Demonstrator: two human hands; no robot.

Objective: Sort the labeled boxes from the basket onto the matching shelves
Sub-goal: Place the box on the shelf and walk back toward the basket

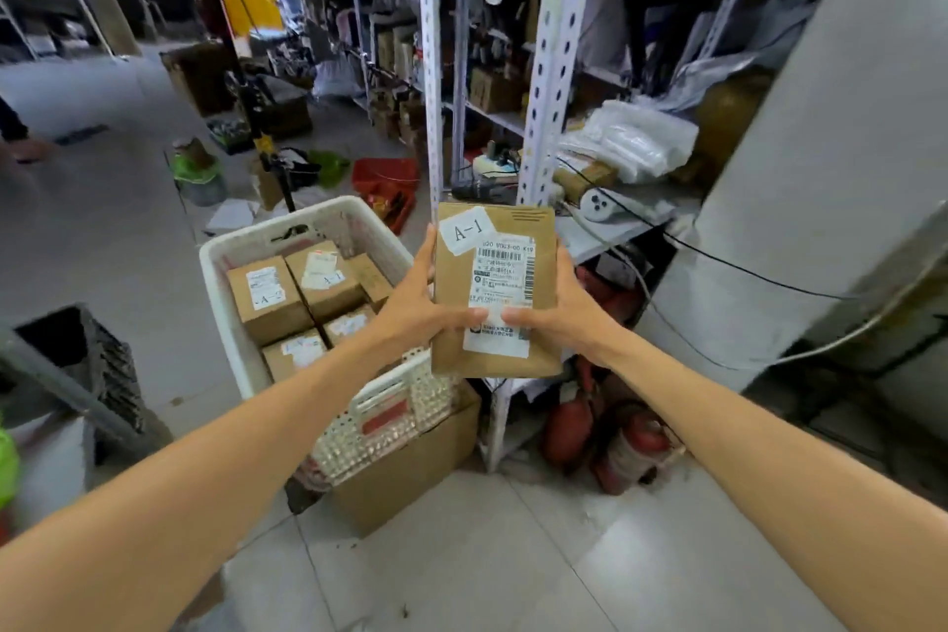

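Observation:
A flat brown cardboard box (456, 282) with a white "A-1" sticker and a shipping label is held upright in front of me. My left hand (418, 311) grips its left edge and my right hand (567, 313) grips its right edge, both thumbs on the label. Below and to the left stands the white plastic basket (225, 282), holding several more labeled brown boxes (269, 298). White metal shelves (546, 82) rise just behind the held box.
The basket rests on a large cardboard carton (410, 467). Red fire extinguishers (615, 441) lie under the low shelf at right. A grey pillar (821, 169) stands at right, a dark crate (97, 364) at left. Clutter and a red tray (384, 180) litter the floor beyond.

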